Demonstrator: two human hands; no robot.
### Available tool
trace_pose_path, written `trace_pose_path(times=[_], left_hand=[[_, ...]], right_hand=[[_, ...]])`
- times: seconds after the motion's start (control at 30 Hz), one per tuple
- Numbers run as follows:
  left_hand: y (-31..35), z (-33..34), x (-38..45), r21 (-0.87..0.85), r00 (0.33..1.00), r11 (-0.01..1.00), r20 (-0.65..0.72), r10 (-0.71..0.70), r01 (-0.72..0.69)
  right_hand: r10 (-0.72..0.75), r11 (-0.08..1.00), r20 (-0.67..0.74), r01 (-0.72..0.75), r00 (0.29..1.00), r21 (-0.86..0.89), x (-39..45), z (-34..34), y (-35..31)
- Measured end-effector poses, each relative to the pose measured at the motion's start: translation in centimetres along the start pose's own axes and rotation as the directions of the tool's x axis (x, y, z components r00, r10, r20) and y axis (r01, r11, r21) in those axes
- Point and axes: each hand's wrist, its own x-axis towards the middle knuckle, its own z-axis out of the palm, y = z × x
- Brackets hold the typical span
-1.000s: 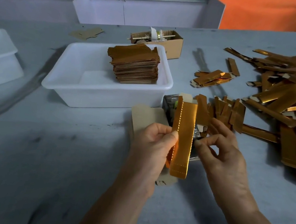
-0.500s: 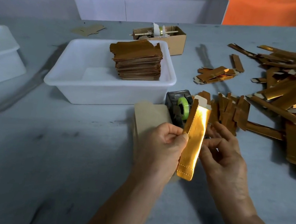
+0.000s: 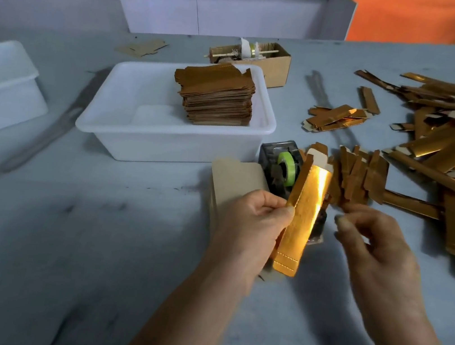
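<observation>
While left hand (image 3: pixel 251 220) fingers pinch the folded gold carton (image 3: pixel 301 213) upright | right hand (image 3: pixel 377 248) fingers curled, contents unclear | step: likely taping seam | next: pull tape (image 3: pixel 288 165) from dispenser (image 3: pixel 272 152)

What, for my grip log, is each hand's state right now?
Left hand: closed on the folded gold carton, pinching its edge.
Right hand: fingers curled, clear of the carton; blurred, cannot tell if it pinches anything.
</observation>
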Motion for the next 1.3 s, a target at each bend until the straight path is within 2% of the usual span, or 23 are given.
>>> trace_pose_path(times=[0.07,0.13,0.23,0.37,0.47,0.73,1.0,1.13,1.3], left_hand=[[0.2,-0.1,0.0,-0.039,0.999,0.999,0.019,-0.029,0.029],[0.5,-0.1,-0.2,-0.071,0.998,0.996,0.039,-0.044,0.047],[0.5,-0.1,-0.4,-0.075,0.999,0.996,0.021,-0.037,0.038],[0.8,-0.3,-0.5,-0.120,0.999,0.992,0.039,-0.035,0.039],[1.2,-0.4,-0.8,-0.187,0.996,0.981,0.071,-0.045,0.057],[1.2,-0.7,-1.2,-0.112,0.998,0.993,0.061,-0.030,0.037],[1.6,-0.8,-1.5,-0.100,0.993,0.995,0.117,-0.020,0.032],[1.8,-1.2,-1.3,-0.115,0.974,0.989,0.214,-0.070,0.096],[1.2,-1.2,-1.6,-0.111,0.982,0.994,0.189,0.021,0.000]], right_hand=[[0.096,0.979,0.036,-0.101,0.995,0.179,0.0,-1.0,-0.7],[0.124,0.934,0.168,-0.172,0.978,0.315,-0.1,-1.9,-1.9],[0.025,0.939,0.350,-0.142,0.937,0.314,-0.2,-2.7,-3.6],[-0.088,0.978,0.451,-0.010,0.888,0.209,-0.1,-2.6,-5.2],[-0.109,0.981,0.457,0.022,0.883,0.191,0.4,-2.0,-5.5],[-0.211,0.977,0.397,0.209,0.893,0.049,0.7,-1.5,-5.0],[-0.151,0.985,0.324,0.168,0.934,-0.025,1.0,-1.0,-4.9],[-0.124,0.987,0.291,0.147,0.949,-0.058,0.9,-0.8,-4.8],[-0.146,0.973,0.263,0.186,0.954,-0.135,0.5,-0.4,-4.8]])
